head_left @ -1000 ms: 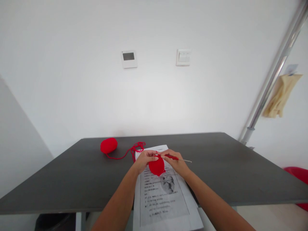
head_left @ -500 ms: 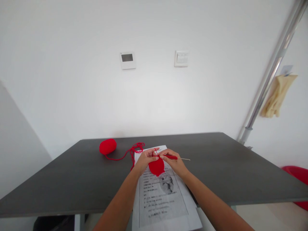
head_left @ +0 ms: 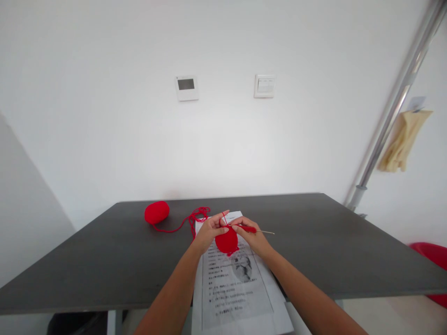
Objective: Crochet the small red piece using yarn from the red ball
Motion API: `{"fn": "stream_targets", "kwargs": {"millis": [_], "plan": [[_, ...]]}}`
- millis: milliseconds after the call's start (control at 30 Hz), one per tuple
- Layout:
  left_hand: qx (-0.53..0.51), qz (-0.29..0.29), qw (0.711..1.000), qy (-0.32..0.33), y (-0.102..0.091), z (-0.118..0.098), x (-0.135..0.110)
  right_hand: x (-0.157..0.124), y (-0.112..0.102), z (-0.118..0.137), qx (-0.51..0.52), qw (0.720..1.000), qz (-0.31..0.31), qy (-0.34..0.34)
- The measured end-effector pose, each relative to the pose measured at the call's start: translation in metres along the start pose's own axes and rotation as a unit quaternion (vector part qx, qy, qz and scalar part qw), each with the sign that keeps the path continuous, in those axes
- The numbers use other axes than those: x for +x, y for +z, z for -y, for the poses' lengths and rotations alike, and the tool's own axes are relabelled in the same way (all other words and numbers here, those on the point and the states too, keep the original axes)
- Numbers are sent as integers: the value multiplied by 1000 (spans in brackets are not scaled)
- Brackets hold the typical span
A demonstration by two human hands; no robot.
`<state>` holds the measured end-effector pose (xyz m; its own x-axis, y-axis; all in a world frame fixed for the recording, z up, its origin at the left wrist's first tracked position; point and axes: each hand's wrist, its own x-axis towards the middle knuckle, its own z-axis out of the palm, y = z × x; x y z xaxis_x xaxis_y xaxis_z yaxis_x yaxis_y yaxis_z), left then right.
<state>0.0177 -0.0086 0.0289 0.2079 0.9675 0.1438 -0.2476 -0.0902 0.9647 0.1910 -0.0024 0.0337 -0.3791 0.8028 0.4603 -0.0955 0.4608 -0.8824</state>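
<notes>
My left hand (head_left: pixel 210 230) pinches the top edge of a round red crochet piece (head_left: pixel 226 241), with the index finger raised and a red strand running over it. My right hand (head_left: pixel 252 235) grips a crochet hook (head_left: pixel 256 230) by its red handle; the thin metal end sticks out to the right. Both hands hover over a printed paper sheet (head_left: pixel 237 284). A red yarn ball (head_left: pixel 157 212) lies at the back left of the dark table (head_left: pixel 331 242), and its loose strand (head_left: pixel 195 217) trails to the piece.
A slanted metal pole (head_left: pixel 391 116) rises at the right, with a beige glove (head_left: pixel 401 139) hanging on the wall beside it. A red object (head_left: pixel 433 256) sits low at the right edge. Two white wall panels hang above the table.
My left index finger has lifted up with the strand over it. The hands and the red piece stay almost in place; the view shifted slightly.
</notes>
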Motion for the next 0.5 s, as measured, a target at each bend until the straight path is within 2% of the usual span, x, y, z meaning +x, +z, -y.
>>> {"fn": "stream_targets", "kwargs": {"millis": [333,500], "plan": [[4,-5,999,-33,1,2,-1,-1,-4,0,5,1000,16,2],[43,-15,999,-3,0,6,2,-2,-2,0,-24,999,28,-11]]}}
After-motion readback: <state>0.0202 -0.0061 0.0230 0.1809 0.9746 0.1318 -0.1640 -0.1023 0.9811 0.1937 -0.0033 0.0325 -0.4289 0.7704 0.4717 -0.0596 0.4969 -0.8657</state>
